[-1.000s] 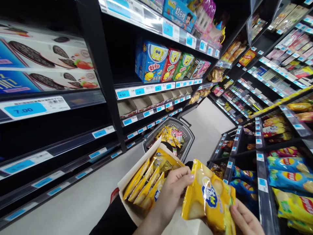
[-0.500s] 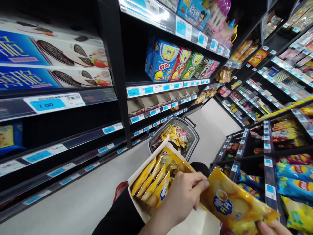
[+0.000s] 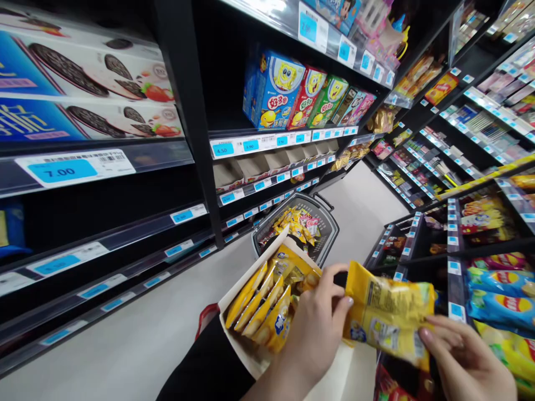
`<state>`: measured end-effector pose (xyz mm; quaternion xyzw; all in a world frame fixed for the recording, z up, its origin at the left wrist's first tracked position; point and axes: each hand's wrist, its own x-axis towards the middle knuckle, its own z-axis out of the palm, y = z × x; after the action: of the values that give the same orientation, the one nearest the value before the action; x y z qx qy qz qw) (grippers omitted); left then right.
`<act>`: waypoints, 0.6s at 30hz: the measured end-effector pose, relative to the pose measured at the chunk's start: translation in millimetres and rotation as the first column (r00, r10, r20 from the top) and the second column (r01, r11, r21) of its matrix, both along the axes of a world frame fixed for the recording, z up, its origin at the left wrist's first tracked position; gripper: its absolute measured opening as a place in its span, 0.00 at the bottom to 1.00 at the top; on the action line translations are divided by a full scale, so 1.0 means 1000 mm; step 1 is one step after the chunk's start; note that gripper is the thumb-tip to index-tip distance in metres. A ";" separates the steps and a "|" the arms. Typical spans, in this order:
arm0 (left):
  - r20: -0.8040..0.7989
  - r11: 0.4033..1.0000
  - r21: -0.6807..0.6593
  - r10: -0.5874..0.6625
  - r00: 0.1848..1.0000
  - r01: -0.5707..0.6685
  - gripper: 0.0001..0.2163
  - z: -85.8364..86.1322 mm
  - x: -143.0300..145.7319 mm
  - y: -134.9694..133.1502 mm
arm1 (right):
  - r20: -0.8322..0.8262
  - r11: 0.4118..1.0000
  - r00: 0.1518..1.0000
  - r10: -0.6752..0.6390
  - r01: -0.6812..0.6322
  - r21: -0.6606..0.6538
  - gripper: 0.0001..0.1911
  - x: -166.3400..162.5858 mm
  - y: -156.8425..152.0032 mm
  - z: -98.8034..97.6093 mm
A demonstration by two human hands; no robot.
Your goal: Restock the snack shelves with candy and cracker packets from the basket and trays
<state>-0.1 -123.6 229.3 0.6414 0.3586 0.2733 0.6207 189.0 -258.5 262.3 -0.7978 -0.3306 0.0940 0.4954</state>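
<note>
Yellow packet (image 3: 387, 314), near right: my left hand (image 3: 320, 320) pinches its left edge, my right hand (image 3: 466, 353) its right end. At least 4 similar packets (image 3: 275, 326) lean in the white carton (image 3: 241, 288) just left; a basket (image 3: 332, 240) stands beyond.

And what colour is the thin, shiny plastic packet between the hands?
The thin, shiny plastic packet is mostly yellow with dark print; best seen in the head view.

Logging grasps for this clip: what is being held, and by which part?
A yellow snack packet: the right hand pinches its right end; the left hand is at its left edge, its grip there unclear.
</note>
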 end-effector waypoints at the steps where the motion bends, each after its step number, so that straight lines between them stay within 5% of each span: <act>1: -0.154 0.993 0.118 0.025 0.988 -0.007 0.22 -0.003 0.001 0.000 | 0.025 1.000 1.000 -0.013 0.012 0.017 0.16 0.005 0.012 0.000; 5: -0.643 0.884 0.409 0.104 0.759 0.225 0.23 -0.021 0.006 -0.003 | 0.110 0.994 0.988 0.108 -0.110 0.012 0.16 0.031 0.077 -0.012; 10: -0.679 0.825 0.435 0.038 0.733 0.361 0.25 -0.028 0.010 -0.005 | 0.021 0.960 0.966 0.258 -0.254 -0.115 0.28 0.058 0.150 -0.057; 14: -0.592 0.818 0.404 -0.107 0.799 0.409 0.24 -0.027 0.012 -0.002 | -0.097 0.887 0.911 0.400 -0.412 -0.210 0.32 0.051 0.151 -0.070; 18: -0.490 0.792 0.440 -0.184 0.852 0.424 0.18 -0.022 0.013 -0.001 | -0.182 0.847 0.869 0.460 -0.491 -0.205 0.23 0.029 0.111 -0.053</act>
<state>12.6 -124.7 207.3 0.8815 0.2831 0.1103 0.3615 218.4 -147.2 209.3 -0.7381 -0.4719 0.3037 0.3745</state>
